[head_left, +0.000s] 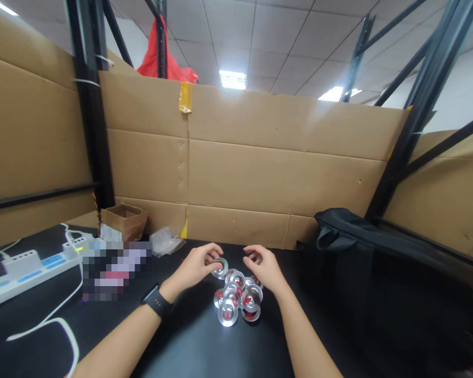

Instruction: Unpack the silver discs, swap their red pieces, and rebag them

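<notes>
Several shiny silver round discs with red marks (pixel 236 299) lie in a small heap on the black table (pixel 205 346). My left hand (pixel 199 262), with a black watch on its wrist, pinches one silver disc (pixel 221 268) at the heap's far left edge. My right hand (pixel 262 265) rests just beyond the heap with its fingers curled inward; what they hold, if anything, is too small to make out.
A white power strip (pixel 27 268) with its cable lies at the left. A small open cardboard box (pixel 124 218) and a clear plastic bag (pixel 165 240) sit at the back. A black bag (pixel 362 252) lies at the right. Cardboard walls and black rack posts surround the table.
</notes>
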Motion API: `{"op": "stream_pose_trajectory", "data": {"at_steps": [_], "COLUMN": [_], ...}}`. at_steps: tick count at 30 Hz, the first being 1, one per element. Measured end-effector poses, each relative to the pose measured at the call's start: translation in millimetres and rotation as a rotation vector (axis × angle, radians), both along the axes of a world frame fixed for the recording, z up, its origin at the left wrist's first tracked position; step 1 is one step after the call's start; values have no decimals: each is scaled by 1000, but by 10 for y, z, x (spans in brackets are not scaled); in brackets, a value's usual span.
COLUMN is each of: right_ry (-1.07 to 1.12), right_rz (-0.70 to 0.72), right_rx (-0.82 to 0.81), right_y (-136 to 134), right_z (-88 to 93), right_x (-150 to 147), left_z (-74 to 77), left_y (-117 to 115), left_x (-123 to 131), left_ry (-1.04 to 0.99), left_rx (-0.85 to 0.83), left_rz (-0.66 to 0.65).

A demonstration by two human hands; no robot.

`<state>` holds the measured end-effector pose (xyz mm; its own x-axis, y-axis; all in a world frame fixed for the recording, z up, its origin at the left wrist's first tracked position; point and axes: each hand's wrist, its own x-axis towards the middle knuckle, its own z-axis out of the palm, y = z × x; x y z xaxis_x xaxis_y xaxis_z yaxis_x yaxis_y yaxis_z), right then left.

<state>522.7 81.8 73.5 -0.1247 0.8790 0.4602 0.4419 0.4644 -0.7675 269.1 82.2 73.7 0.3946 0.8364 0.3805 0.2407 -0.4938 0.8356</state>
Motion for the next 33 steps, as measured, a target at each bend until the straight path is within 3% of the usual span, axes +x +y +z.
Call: {"op": "stream_pose_trajectory", "data": {"at_steps": [3,6,10,14,19,26,29,33], "right_ry": [225,312,351,384,404,276,65,-112], "right_rz": [268,379,362,296,266,287,149,-182], "right_rx": [-157,-186,-136,-79,-64,30,164,315], "right_y": [-171,-252,-249,-224,-243,-312,-254,-19], "right_z": [93,109,78,27,-14,-21,-31,-77], "right_x": [-231,-367,-471,-561,-608,-671,-630,-344], "left_z": [-9,-37,-75,-92,-110,-75,19,98], "left_y": [-15,-46,-75,-64,21,6,-12,131], "left_x": [129,243,328,329,254,169,57,-309], "left_ry": [-285,-410,-522,-553,-400,-14,193,309], "left_rx": [-78,-139,-205,-263,-199,262,383,403], "left_rz": [-55,-49,26,-43,-46,139,261,374]}}
